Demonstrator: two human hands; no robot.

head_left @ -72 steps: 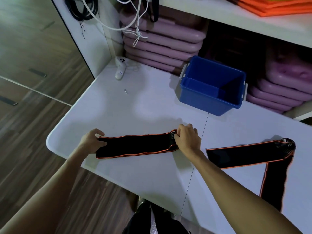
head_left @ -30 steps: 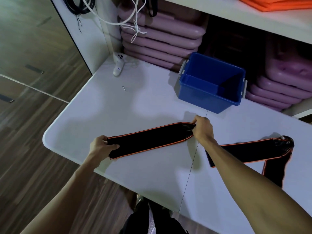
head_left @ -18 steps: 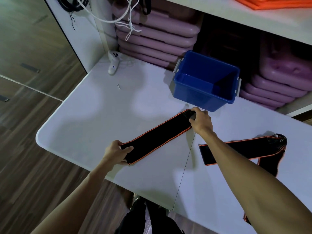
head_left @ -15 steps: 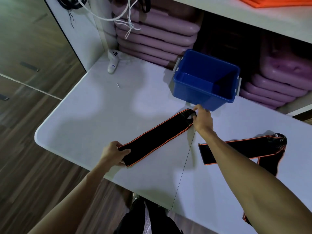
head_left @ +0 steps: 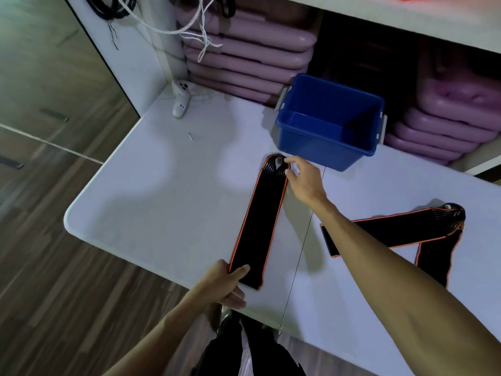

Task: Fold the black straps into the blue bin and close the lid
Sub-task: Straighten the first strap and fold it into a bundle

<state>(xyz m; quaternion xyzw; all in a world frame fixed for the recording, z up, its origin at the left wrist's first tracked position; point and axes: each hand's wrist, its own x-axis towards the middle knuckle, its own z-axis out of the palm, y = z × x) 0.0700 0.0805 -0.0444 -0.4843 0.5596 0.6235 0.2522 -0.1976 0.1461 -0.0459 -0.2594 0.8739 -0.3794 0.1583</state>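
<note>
Second strap [head_left: 401,229] — forearm-crossed, end cut off

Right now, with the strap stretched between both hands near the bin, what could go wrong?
1. The left hand pinches the strap at the table edge; if it slips, that end may drop off.
2. The right hand works close to the blue bin; a careless move could shove it.
3. The second strap hangs partly over the front edge and may slide down.
</note>
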